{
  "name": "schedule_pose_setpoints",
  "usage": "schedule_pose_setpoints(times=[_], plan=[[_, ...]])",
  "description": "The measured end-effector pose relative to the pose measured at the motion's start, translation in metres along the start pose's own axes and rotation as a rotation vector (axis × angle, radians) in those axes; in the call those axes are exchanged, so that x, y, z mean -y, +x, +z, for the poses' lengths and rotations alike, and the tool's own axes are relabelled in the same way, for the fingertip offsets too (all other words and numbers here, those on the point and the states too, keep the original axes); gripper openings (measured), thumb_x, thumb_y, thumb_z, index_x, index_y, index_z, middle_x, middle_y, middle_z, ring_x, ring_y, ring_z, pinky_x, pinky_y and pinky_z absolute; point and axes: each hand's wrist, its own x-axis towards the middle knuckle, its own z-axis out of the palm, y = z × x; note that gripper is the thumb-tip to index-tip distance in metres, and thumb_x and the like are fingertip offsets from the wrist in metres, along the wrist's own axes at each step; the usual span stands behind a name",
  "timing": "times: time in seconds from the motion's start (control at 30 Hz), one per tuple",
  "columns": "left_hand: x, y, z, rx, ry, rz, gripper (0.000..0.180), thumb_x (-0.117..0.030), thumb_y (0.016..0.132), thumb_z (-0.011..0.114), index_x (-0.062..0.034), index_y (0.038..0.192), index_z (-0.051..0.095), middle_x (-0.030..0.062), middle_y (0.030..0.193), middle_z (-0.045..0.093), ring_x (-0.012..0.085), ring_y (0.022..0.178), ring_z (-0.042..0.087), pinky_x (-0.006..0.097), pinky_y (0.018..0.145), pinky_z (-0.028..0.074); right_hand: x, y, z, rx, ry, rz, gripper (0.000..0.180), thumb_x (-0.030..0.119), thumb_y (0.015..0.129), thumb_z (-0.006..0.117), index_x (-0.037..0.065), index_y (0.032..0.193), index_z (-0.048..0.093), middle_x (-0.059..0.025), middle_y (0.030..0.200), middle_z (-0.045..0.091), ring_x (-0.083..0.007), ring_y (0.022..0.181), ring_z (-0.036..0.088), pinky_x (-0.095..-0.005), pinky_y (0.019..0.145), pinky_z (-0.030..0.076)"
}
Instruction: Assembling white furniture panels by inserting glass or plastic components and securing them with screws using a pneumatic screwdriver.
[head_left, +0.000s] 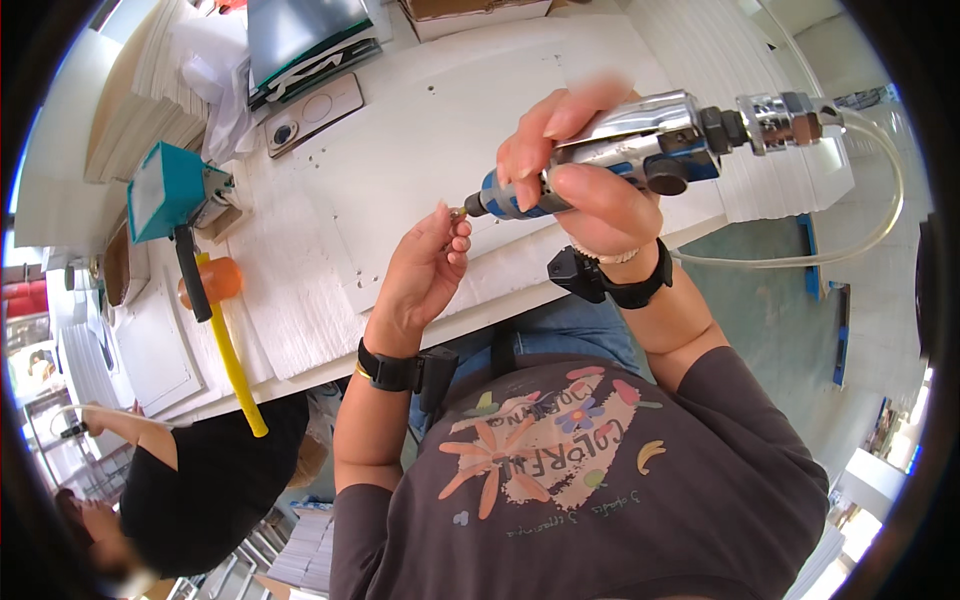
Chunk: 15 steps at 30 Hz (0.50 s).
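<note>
My right hand (610, 205) grips a pneumatic screwdriver (640, 118), silver with a blue front section, lying nearly level with its nose toward the left. A clear air hose (880, 215) runs from its rear end. My left hand (422, 262) is closed in a pinch right at the nose. Between its thumb and finger sits a small metallic piece (457, 213), too small to name for sure, touching or almost touching the driver's tip. Under both hands lies a white board (400, 180) with several small dark holes or specks.
Left on the table are a mallet with a yellow handle (233, 375), a teal tool with a black handle (165, 195) and a phone (315, 115). Dark green folders (310, 45) lie behind. Foam sheets (150, 105) are stacked far left. A co-worker's black sleeve (155, 490) shows lower left.
</note>
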Motion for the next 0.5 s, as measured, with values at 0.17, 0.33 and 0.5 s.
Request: schedule_pose_setpoints(times=[0.17, 0.33, 0.5], plan=[[-0.003, 0.001, 0.003, -0.047, 0.118, 0.022, 0.026, -0.027, 0.093, 0.048, -0.0014, 0.093, 0.052, 0.0009, 0.078, 0.053, 0.0036, 0.064, 0.047, 0.014, 0.053, 0.041, -0.003, 0.001, -0.001, 0.004, 0.014, 0.007, 0.025, 0.006, 0.071, 0.055, 0.007, 0.094, 0.046, -0.0134, 0.080, 0.056, -0.0183, 0.060, 0.054, -0.0364, 0.067, 0.044], [-0.012, 0.005, -0.002, -0.031, 0.138, 0.014, 0.027, -0.027, 0.093, 0.048, -0.0004, 0.095, 0.052, 0.0015, 0.078, 0.053, 0.0047, 0.063, 0.046, 0.015, 0.052, 0.039, -0.017, 0.012, -0.004, -0.061, 0.033, 0.024, 0.024, 0.007, 0.071, 0.054, 0.006, 0.094, 0.047, -0.0122, 0.078, 0.055, -0.0182, 0.059, 0.054, -0.0367, 0.067, 0.045], [-0.023, 0.013, 0.008, -0.109, 0.074, 0.028, 0.030, -0.028, 0.093, 0.046, 0.0005, 0.100, 0.051, 0.0024, 0.081, 0.054, 0.0056, 0.066, 0.047, 0.015, 0.054, 0.040, -0.034, 0.042, -0.021, -0.087, 0.048, 0.069, 0.022, 0.006, 0.071, 0.052, 0.005, 0.093, 0.050, -0.0118, 0.077, 0.055, -0.0186, 0.057, 0.054, -0.0375, 0.066, 0.045]])
